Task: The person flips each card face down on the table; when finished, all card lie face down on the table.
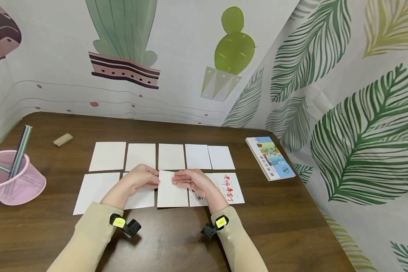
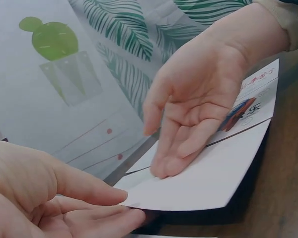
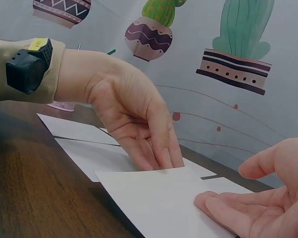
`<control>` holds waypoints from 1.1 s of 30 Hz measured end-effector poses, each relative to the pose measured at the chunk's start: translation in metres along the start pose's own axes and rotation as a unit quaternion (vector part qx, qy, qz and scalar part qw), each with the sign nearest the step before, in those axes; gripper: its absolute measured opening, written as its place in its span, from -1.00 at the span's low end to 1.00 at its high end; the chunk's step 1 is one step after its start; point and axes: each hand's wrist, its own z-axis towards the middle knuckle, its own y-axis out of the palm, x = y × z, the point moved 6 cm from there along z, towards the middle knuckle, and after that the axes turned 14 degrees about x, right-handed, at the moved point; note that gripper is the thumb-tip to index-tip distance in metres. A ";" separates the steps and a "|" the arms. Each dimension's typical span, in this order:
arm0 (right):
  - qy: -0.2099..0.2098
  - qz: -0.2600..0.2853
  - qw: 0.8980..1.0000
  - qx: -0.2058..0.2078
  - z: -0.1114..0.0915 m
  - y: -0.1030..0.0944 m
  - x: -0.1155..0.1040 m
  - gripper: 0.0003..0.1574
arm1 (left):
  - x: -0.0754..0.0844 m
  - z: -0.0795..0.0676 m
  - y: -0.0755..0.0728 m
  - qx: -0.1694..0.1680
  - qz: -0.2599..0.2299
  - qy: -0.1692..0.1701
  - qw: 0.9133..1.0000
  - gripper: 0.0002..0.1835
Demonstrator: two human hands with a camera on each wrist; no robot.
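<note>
A blank cream-white card (image 1: 172,197) lies in the middle of the front row, its left edge tilted up off the table. My left hand (image 1: 142,177) pinches that edge, thumb (image 2: 92,188) on top and fingers beneath. The straight fingers of my right hand (image 1: 198,182) rest on the card's face toward its right side, the thumb held apart. Right of it lie a card with dark print (image 1: 198,199), partly hidden by the right hand, and one with red handwritten-style characters (image 1: 228,189). Blank cards (image 1: 96,190) lie to the left.
Behind is a row of blank cards (image 1: 141,155). A booklet (image 1: 270,158) with a blue pictured cover lies at the right edge. On the left stand a pink mesh pen cup (image 1: 28,185) holding pens and, farther back, a small tan block (image 1: 63,139). A patterned curtain (image 1: 183,68) borders the table.
</note>
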 end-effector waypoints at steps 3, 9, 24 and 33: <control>-0.001 -0.001 1.000 -0.003 0.000 0.000 0.000 -0.52 | 0.002 0.000 -0.005 -0.005 -0.008 0.010 1.000 -0.52; -0.002 -0.002 1.000 -0.007 0.000 0.000 0.000 -0.51 | 0.006 0.000 -0.013 -0.008 -0.028 0.014 0.999 -0.55; -0.032 -0.013 0.999 -0.005 -0.005 -0.020 -0.016 -0.50 | 0.012 0.001 -0.005 0.024 -0.076 0.045 0.996 -0.48; -0.029 -0.046 0.998 0.029 -0.011 -0.083 -0.019 -0.47 | 0.011 0.002 0.032 0.043 -0.126 0.027 0.991 -0.54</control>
